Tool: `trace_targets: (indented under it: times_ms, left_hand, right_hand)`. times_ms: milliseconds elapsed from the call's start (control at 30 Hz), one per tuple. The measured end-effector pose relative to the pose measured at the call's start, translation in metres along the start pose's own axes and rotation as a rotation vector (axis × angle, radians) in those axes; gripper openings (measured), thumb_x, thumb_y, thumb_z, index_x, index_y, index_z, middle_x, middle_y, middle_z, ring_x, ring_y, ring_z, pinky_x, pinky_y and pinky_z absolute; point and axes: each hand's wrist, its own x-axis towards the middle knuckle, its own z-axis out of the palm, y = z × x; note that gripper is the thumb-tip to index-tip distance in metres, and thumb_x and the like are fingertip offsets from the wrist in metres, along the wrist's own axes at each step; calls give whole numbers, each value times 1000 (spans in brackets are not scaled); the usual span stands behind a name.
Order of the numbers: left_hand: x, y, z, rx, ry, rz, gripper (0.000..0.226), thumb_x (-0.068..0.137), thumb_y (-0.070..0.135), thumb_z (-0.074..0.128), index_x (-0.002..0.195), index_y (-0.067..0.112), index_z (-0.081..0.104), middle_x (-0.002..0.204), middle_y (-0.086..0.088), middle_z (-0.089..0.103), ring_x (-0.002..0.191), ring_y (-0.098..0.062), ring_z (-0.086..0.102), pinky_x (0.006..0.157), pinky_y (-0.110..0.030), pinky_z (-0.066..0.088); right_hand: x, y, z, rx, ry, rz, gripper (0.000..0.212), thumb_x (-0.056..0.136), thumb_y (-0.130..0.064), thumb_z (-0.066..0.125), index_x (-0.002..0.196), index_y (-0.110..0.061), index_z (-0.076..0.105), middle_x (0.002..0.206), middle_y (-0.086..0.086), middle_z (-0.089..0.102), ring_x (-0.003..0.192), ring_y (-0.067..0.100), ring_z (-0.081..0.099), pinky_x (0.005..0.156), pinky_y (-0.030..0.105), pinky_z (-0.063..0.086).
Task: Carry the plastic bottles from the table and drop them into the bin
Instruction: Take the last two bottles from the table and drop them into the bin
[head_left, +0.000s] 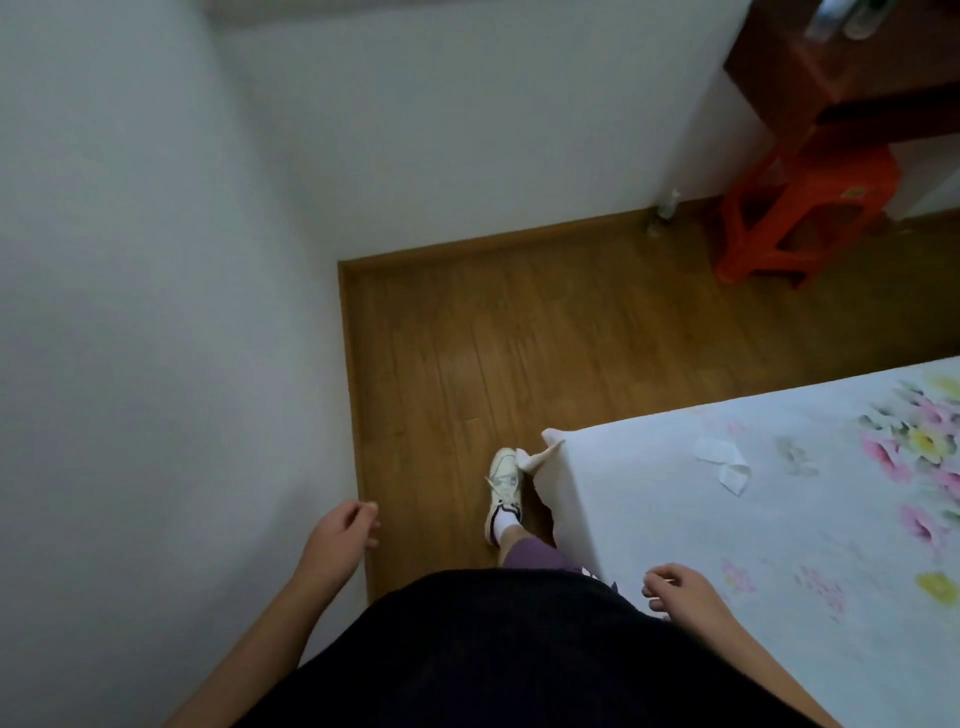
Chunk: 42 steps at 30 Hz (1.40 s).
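Wood floor, white walls, room corner ahead. Left hand (340, 532) empty, fingers loosely curled, out beside the wall. Right hand (680, 590) empty too, loosely curled, just over the near edge of the floral bedsheet (779, 519). Plastic bottles (841, 18) look to be on the dark red table (852, 78), far ahead and right of the right hand, blurred and cropped by the frame edge. Red stool (789, 218) sits under it. No bin visible. Expect light, thin-walled bottles that dent easily and may slip; grip mid-body or neck.
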Motion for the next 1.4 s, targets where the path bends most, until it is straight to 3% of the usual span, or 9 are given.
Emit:
trace_targets:
  times_ms: [200,300,467,667,833,933,1100,1167,1400]
  left_hand:
    - [79,58,-19,38,50,-118,28,103,32,46,98,14,67,95,-6,70,85,-22,67,71,-35,51]
    - [109,79,-25,-27,92,-228,28,101,26,49,92,8,68,93,-14,72,77,-26,66,68,-34,48]
    - [149,123,-38,-155,139,-345,25,101,24,50,90,6,64,89,-17,70,77,-30,63,70,-36,47]
    - [221,200,-41,-107,116,-396,28,103,25,47,101,2,63,91,-21,69,71,-29,60,61,-31,42]
    - [302,316,-22,33,-29,-238,28,104,29,49,97,6,64,91,-16,68,75,-27,60,58,-31,44]
    - [352,387,3,237,-142,-77,29,101,32,53,92,11,70,90,-14,73,84,-30,68,77,-45,56]
    - [411,506,83,583,-349,163,34,98,37,56,89,9,71,84,-10,75,81,-29,72,80,-45,57]
    - [440,540,124,689,-424,228,47,93,51,55,102,9,72,95,-8,77,90,-28,73,84,-44,58]
    - [403,680,276,916,-597,449,28,99,38,54,98,15,70,86,-7,74,76,-24,72,58,-31,53]
  right_hand:
    - [78,-117,-14,12,-73,1,14,88,-14,58,90,-5,69,82,13,71,68,23,61,63,36,50]
    - [115,-197,-21,-39,-119,-79,14,84,-21,61,85,-10,71,82,13,75,70,25,65,76,48,57]
    - [143,-335,-48,-40,-141,-253,8,91,-24,62,94,-20,68,91,5,75,80,20,68,74,36,52]
    - [177,-419,-95,84,-82,-351,15,89,-27,65,102,-21,69,97,0,74,93,18,69,86,39,55]
    - [216,-410,-137,195,-11,-155,7,91,-28,62,96,-26,66,96,2,73,93,20,69,87,42,57]
    - [224,-383,-160,296,86,-4,10,94,-25,57,91,-21,66,95,6,73,93,23,68,86,39,55]
    - [214,-335,-180,614,241,234,20,95,-13,51,83,-6,65,79,10,63,70,22,59,60,29,44]
    - [204,-317,-181,756,290,312,20,95,-9,49,79,-6,61,76,11,59,65,21,54,55,26,39]
    - [196,-258,-177,1079,387,520,18,95,-12,54,84,-1,63,86,19,68,70,27,59,64,32,43]
